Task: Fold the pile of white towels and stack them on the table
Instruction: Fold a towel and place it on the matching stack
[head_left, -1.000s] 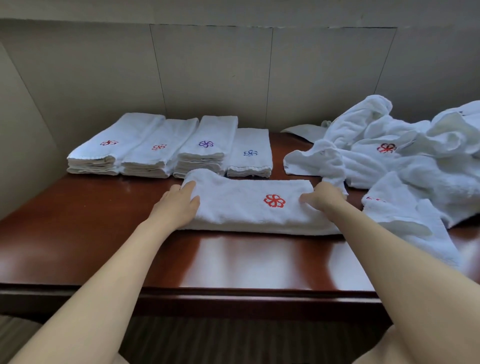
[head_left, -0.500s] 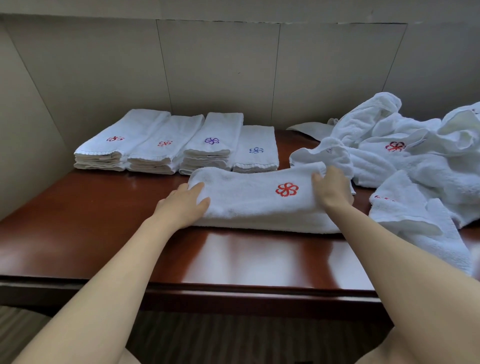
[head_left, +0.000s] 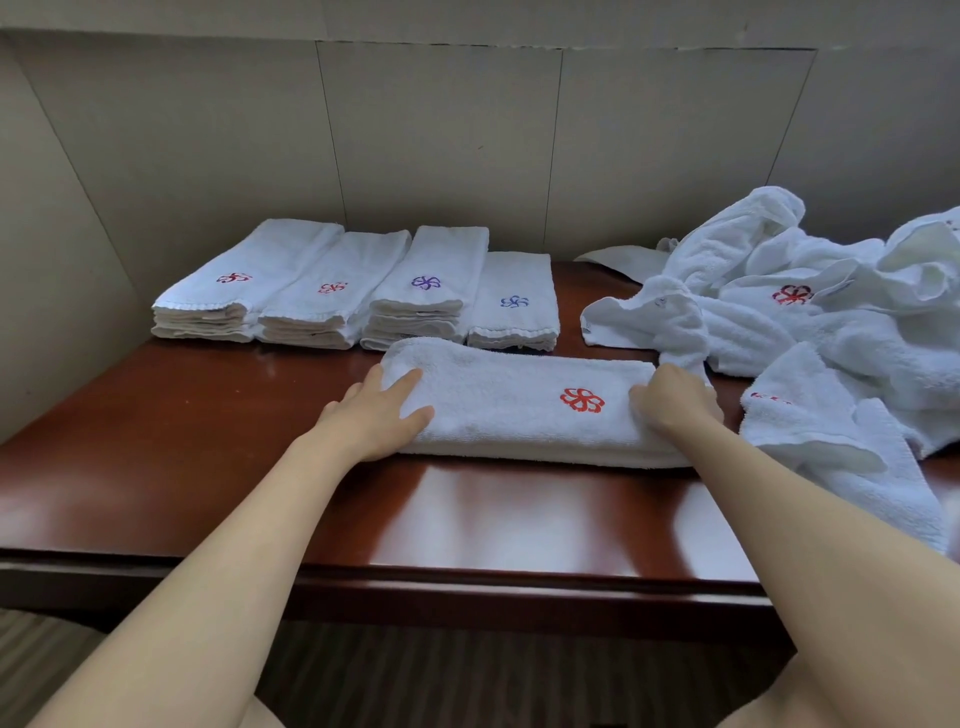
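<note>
A white towel with a red flower logo (head_left: 519, 405) lies folded into a long strip across the middle of the wooden table (head_left: 182, 441). My left hand (head_left: 379, 413) rests flat on its left end, fingers straight. My right hand (head_left: 670, 397) grips the strip's right end with curled fingers. A pile of unfolded white towels (head_left: 810, 317) spreads over the table's right side. Several stacks of folded towels (head_left: 358, 291) with red and purple logos stand in a row at the back left.
A beige panelled wall (head_left: 441, 145) closes off the table at the back and left. The table's front edge (head_left: 467, 582) runs below my forearms. One loose towel (head_left: 872, 467) hangs toward the front right corner.
My right hand came down from the strip's top to grip its right end. The left hand stays on the left end. The view shifted slightly.
</note>
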